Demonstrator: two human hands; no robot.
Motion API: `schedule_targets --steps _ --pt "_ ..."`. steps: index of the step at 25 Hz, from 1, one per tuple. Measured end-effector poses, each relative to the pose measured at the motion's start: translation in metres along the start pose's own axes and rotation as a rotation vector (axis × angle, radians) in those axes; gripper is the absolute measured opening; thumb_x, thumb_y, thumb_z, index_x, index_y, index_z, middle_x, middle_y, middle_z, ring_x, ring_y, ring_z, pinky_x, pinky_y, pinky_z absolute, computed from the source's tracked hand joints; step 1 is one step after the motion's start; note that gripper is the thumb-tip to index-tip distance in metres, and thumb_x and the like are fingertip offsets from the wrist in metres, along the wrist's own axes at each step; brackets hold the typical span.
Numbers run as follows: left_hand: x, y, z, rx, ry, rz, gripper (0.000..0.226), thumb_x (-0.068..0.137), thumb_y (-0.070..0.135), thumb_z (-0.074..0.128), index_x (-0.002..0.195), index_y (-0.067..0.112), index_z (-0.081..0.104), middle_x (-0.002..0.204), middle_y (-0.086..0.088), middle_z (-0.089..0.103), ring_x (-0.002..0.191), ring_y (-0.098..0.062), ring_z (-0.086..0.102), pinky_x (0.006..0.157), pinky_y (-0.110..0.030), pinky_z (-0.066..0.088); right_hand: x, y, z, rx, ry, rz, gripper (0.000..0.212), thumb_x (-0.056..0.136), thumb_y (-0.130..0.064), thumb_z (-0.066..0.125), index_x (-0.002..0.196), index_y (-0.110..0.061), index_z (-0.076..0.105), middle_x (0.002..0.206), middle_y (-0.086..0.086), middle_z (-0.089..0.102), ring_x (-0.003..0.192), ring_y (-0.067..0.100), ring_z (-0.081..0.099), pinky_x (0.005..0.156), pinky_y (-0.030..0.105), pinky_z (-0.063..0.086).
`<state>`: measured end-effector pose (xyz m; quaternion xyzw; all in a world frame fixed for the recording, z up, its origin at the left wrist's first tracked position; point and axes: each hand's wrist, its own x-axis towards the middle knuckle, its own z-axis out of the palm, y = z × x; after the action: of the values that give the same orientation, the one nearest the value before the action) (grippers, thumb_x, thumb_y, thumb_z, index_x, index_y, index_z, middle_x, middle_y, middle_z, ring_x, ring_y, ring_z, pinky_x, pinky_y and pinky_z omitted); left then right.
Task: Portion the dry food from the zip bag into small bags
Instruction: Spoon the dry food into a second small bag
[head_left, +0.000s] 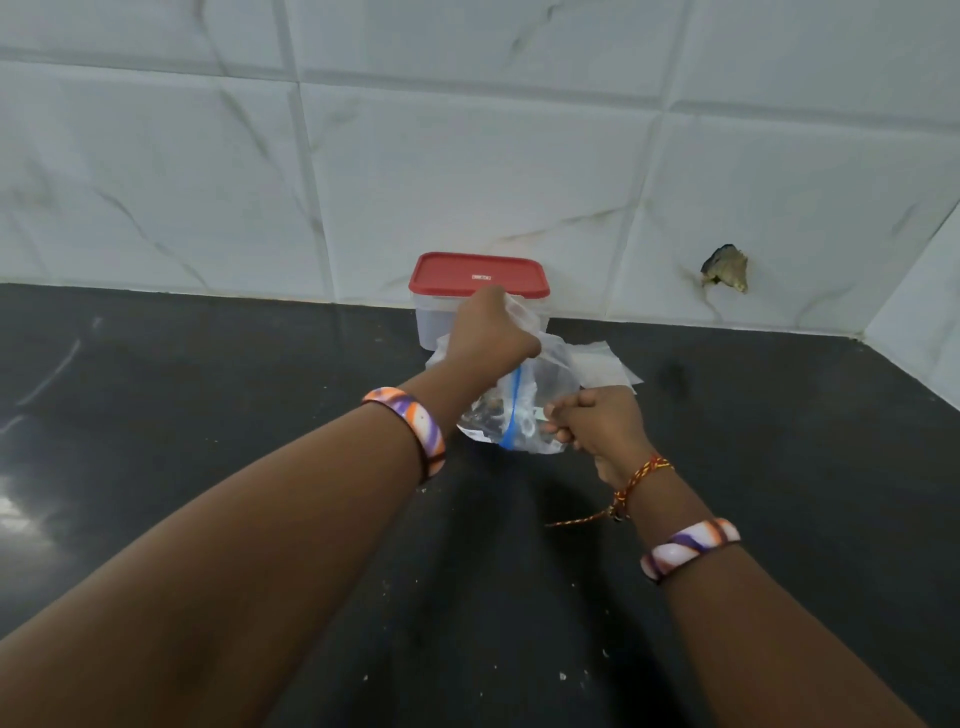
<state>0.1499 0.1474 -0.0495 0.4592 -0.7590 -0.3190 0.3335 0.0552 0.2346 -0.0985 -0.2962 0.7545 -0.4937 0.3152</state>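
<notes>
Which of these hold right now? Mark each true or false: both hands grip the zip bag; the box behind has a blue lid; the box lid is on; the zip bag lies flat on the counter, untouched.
1. Both hands grip the zip bag: true; the left hand holds its upper part, the right hand its lower edge.
2. The box has a blue lid: false; it is red.
3. The box lid is on: true.
4. The zip bag lies flat, untouched: false; it is held up off the counter.

The left hand (488, 332) hides its fingers; the zip bag's (524, 410) contents blur.
</notes>
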Motion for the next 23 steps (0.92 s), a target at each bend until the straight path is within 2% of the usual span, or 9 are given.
schedule_targets --steps 4,9,11,17,23 --pt "-0.016 -0.014 -0.021 -0.093 0.066 -0.082 0.043 0.069 0.01 0.074 0.109 0.005 0.057 0.105 -0.01 0.061 0.097 -0.024 0.059 0.081 -0.034 0.051 -0.016 -0.002 -0.008 0.024 0.021 -0.01 0.005 0.082 -0.003 0.066 0.084 0.001 0.068 0.065 0.007 0.063 0.049 0.008 0.052 0.037 0.01 0.039" --pt "-0.043 -0.025 -0.039 -0.227 0.11 -0.134 0.041 0.07 0.007 0.073 0.108 0.007 0.058 0.099 -0.005 0.06 0.088 -0.018 0.058 0.072 -0.026 0.045 -0.04 0.001 -0.008 0.068 0.084 -0.014 0.004 0.084 -0.005 0.065 0.083 -0.002 0.067 0.064 0.007 0.064 0.047 0.006 0.052 0.038 0.01 0.038" --pt "-0.05 -0.029 -0.043 -0.25 0.107 -0.137 0.041 0.071 0.007 0.074 0.108 0.007 0.058 0.099 -0.004 0.059 0.089 -0.018 0.058 0.072 -0.024 0.045 -0.049 0.005 -0.009 0.102 0.108 -0.017 0.005 0.085 -0.004 0.064 0.084 -0.002 0.068 0.065 0.006 0.065 0.049 0.006 0.052 0.038 0.01 0.038" --pt "-0.061 -0.037 -0.049 -0.288 0.097 -0.132 0.043 0.072 0.006 0.074 0.112 0.008 0.057 0.109 -0.009 0.063 0.095 -0.019 0.06 0.079 -0.027 0.049 -0.065 0.006 -0.014 0.211 0.147 0.027 0.004 0.085 -0.003 0.064 0.083 -0.001 0.067 0.064 0.007 0.065 0.032 -0.001 0.05 0.034 0.008 0.036" --pt "-0.064 -0.043 -0.053 -0.296 0.066 -0.102 0.053 0.073 0.008 0.075 0.12 0.009 0.051 0.118 -0.008 0.06 0.105 -0.022 0.059 0.081 -0.026 0.046 -0.083 -0.026 -0.031 0.245 0.059 -0.022 0.011 0.083 -0.003 0.065 0.073 -0.007 0.067 0.045 -0.002 0.065 0.034 0.0 0.047 0.035 0.007 0.032"
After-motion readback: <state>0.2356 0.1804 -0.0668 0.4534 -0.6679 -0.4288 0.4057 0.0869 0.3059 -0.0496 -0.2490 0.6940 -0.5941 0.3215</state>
